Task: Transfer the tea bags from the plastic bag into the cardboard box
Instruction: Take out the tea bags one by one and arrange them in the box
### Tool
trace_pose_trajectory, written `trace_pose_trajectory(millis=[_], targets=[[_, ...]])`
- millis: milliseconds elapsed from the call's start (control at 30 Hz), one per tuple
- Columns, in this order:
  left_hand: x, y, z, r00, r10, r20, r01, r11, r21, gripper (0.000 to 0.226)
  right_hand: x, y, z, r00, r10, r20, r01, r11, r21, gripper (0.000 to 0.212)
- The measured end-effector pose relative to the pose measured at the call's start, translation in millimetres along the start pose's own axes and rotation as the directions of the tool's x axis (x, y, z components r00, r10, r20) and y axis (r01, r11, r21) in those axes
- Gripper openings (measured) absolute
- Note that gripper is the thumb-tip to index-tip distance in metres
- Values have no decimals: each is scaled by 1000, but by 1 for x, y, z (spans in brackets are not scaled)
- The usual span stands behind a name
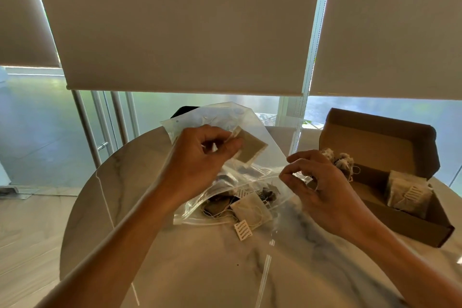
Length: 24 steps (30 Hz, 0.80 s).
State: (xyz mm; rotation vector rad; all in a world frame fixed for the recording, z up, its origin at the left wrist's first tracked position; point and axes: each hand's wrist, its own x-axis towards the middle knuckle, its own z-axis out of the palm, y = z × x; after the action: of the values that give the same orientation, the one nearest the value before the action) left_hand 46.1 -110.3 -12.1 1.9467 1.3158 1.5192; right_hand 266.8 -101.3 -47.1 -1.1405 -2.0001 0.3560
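Observation:
A clear plastic bag [260, 132] lies across the middle of the round marble table [175, 270], with several tea bags [252, 207] and their paper tags inside and at its mouth. My left hand [200, 157] is raised over the bag and pinches a flat brown tea bag [252, 147]. My right hand [322, 185] is to the right, its fingers pinching the bag's clear plastic edge, while crumpled tea bags [342, 161] show just behind its knuckles. The open cardboard box [400, 222] stands at the right with a few tea bags [407, 190] inside.
The box's lid [380, 137] stands upright behind it. A loose tag [243, 230] lies on the table in front of the plastic bag. Roller blinds and a glass wall are beyond the table's far edge. A dark object [182, 110] peeks out behind the bag.

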Motion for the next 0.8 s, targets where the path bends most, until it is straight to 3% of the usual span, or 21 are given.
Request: trace_pose_trajectory(millis=[200, 367, 433, 533, 800], targets=[[6, 17, 1, 1000, -29, 8, 30, 984, -177, 8, 0, 1, -7, 996, 62, 68, -64, 998, 28, 20], [8, 30, 7, 999, -23, 32, 30, 969, -244, 8, 1, -20, -8, 986, 92, 140, -119, 974, 193, 50], [10, 33, 13, 999, -20, 33, 28, 967, -254, 8, 2, -26, -2, 985, 38, 169, -72, 978, 196, 43], [14, 33, 18, 999, -34, 6, 34, 970, -242, 6, 1, -30, 2, 983, 0, 185, -44, 971, 235, 14], [18, 15, 18, 969, -196, -148, 134, 927, -349, 8, -15, -13, -25, 935, 99, 340, -166, 971, 174, 16]])
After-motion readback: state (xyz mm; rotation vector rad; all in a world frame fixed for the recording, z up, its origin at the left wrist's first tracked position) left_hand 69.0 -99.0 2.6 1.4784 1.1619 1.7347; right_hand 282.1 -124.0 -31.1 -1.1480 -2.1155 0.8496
